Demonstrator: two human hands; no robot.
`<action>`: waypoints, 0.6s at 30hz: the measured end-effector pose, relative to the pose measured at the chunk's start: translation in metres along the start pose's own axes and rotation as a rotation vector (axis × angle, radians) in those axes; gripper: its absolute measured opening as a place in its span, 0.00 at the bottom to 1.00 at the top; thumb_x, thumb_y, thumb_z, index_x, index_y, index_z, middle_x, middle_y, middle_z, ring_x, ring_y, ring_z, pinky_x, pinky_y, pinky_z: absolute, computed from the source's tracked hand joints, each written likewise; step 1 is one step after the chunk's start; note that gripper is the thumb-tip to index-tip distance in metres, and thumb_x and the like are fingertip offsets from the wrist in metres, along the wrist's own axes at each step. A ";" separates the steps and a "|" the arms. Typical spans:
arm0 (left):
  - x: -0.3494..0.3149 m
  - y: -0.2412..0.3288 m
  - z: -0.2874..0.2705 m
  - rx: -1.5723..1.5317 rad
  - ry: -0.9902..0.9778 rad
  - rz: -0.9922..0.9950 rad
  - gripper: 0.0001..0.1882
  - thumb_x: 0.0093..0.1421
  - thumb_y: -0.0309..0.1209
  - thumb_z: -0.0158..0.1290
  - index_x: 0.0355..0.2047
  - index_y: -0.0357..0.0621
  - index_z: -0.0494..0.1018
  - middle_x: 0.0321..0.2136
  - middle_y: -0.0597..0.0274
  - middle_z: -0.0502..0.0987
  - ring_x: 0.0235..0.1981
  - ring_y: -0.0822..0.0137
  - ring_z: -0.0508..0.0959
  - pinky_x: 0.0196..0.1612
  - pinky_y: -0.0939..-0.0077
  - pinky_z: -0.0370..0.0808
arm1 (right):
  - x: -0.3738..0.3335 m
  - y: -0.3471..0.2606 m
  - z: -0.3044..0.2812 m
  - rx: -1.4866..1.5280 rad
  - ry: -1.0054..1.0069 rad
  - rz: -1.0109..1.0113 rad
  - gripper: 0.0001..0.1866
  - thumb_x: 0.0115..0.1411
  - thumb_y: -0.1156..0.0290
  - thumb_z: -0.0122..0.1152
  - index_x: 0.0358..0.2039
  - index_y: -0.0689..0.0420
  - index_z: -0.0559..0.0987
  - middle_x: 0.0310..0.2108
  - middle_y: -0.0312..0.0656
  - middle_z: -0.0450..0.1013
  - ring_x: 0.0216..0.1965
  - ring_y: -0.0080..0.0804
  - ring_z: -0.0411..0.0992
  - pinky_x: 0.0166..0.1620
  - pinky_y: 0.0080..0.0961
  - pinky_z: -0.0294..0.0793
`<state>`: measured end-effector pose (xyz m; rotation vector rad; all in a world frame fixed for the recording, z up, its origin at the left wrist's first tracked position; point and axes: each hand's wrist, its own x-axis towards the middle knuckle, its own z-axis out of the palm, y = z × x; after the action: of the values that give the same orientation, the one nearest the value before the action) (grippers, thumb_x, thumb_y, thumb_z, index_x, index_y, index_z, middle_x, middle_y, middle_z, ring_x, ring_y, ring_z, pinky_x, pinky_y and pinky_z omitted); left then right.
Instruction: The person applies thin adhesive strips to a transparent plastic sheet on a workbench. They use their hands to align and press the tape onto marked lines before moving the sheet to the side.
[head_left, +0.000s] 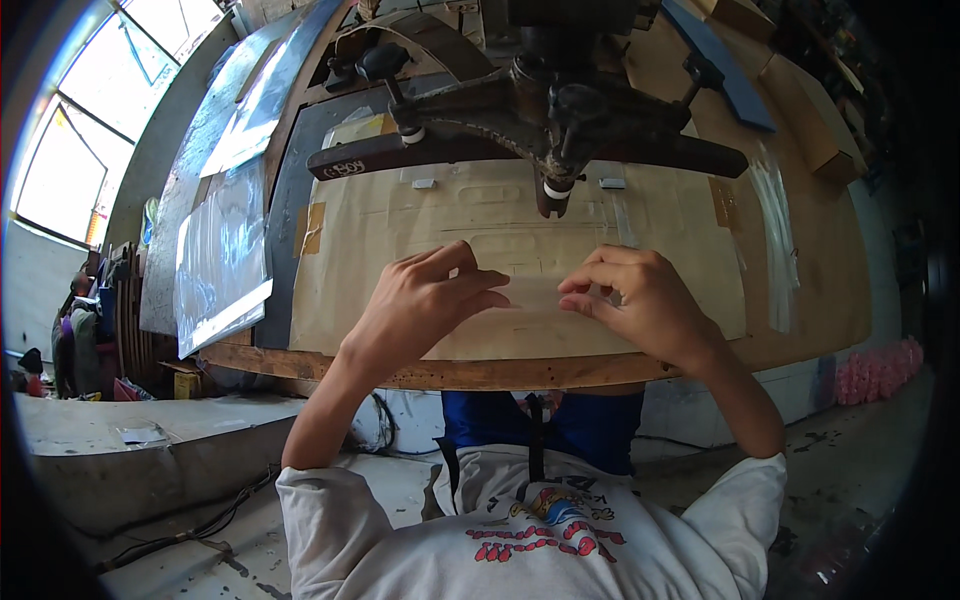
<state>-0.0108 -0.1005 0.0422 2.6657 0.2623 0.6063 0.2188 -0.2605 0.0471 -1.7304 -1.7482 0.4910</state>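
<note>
My left hand (pixel 418 298) and my right hand (pixel 640 292) are raised over the near part of a tan board (pixel 375 225), facing each other with a small gap between. Thumb and fingers are pinched together on each. A faint, see-through piece of plastic film (pixel 537 291) seems to stretch between the fingertips; its edges are hard to make out. Slots and crease lines mark the board, and brown tape holds down its sides. Just beyond my hands hangs a dark metal press head (pixel 555 105) with a long crossbar (pixel 450 150).
Clear plastic sheets (pixel 225 245) lie stacked at the left of the wooden table (pixel 490 374). Clear strips (pixel 774 235) rest on its right side. Cardboard boxes (pixel 805 115) and a blue bar (pixel 720 65) stand farther back. A pink bundle (pixel 880 373) sits at far right.
</note>
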 end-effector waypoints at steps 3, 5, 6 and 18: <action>0.004 -0.004 -0.003 0.020 0.003 0.027 0.11 0.56 0.31 0.68 0.39 0.45 0.85 0.28 0.65 0.76 0.27 0.64 0.79 0.32 0.66 0.78 | 0.005 -0.004 0.001 -0.033 0.038 -0.052 0.12 0.61 0.61 0.71 0.40 0.55 0.87 0.33 0.40 0.80 0.37 0.39 0.80 0.42 0.35 0.80; 0.009 -0.004 -0.004 0.025 0.019 0.073 0.10 0.56 0.30 0.68 0.39 0.43 0.85 0.28 0.65 0.76 0.27 0.64 0.79 0.32 0.67 0.78 | 0.007 -0.010 0.001 -0.126 0.124 -0.151 0.13 0.62 0.62 0.70 0.41 0.56 0.86 0.34 0.40 0.81 0.37 0.39 0.80 0.43 0.36 0.80; 0.014 0.001 -0.006 0.026 0.043 0.109 0.11 0.55 0.29 0.68 0.38 0.42 0.84 0.28 0.65 0.77 0.27 0.65 0.80 0.32 0.68 0.78 | 0.008 -0.012 0.000 -0.161 0.080 -0.169 0.13 0.62 0.62 0.69 0.42 0.56 0.86 0.34 0.41 0.81 0.36 0.40 0.81 0.43 0.37 0.80; 0.004 -0.037 -0.038 0.377 -0.084 0.277 0.09 0.58 0.27 0.61 0.40 0.45 0.81 0.36 0.69 0.80 0.36 0.68 0.81 0.43 0.70 0.81 | -0.008 0.013 -0.046 -0.505 -0.123 -0.153 0.18 0.59 0.68 0.67 0.51 0.55 0.81 0.32 0.43 0.80 0.33 0.39 0.80 0.42 0.38 0.81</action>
<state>-0.0282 -0.0531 0.0598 3.1149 -0.0236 0.5715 0.2584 -0.2748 0.0710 -1.9033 -2.2127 0.0890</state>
